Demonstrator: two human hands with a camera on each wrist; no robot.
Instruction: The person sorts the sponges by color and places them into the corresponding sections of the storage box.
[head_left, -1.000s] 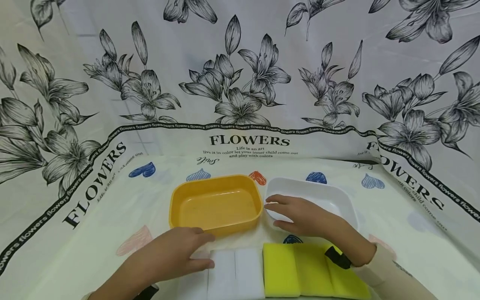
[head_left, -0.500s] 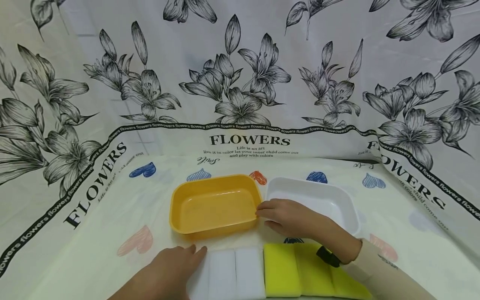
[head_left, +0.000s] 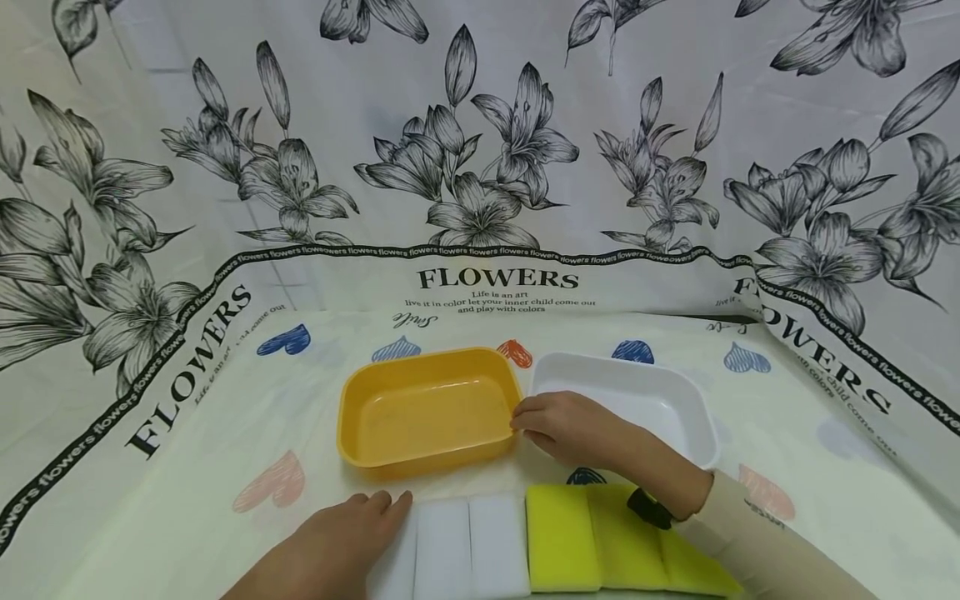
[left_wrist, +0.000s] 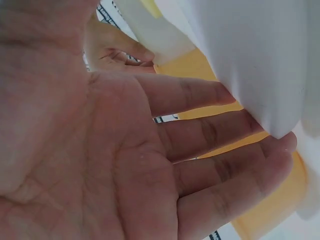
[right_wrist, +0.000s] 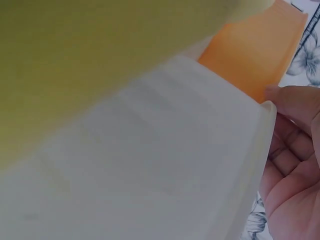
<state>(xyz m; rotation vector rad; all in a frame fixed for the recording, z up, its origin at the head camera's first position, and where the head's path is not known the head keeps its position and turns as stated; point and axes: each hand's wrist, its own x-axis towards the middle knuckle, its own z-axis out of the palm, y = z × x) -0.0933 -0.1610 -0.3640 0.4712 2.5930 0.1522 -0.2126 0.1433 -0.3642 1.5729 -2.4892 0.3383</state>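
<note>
My right hand (head_left: 566, 427) has its fingertips at the right rim of a yellow plastic tray (head_left: 431, 454), gripping its near right corner. In the right wrist view the thumb (right_wrist: 292, 102) lies against the tray's orange-looking wall, and the other fingers curl behind it. Its forearm reaches across a white plastic tray (head_left: 678, 396). My left hand (head_left: 352, 529) rests at the left side of a row of white sponge blocks (head_left: 472, 546). In the left wrist view its fingers (left_wrist: 215, 127) are nearly straight, tips at a white block's corner.
Bright yellow sponge blocks (head_left: 600, 537) lie beside the white ones at the near edge, partly under the right forearm. A cloth printed with hearts (head_left: 273, 483) covers the table. A curtain with black flowers (head_left: 480, 200) hangs behind the trays.
My right hand has moved from over the white tray leftward to the yellow tray's rim. My left hand has drawn back from the yellow tray's near side to the white sponge blocks.
</note>
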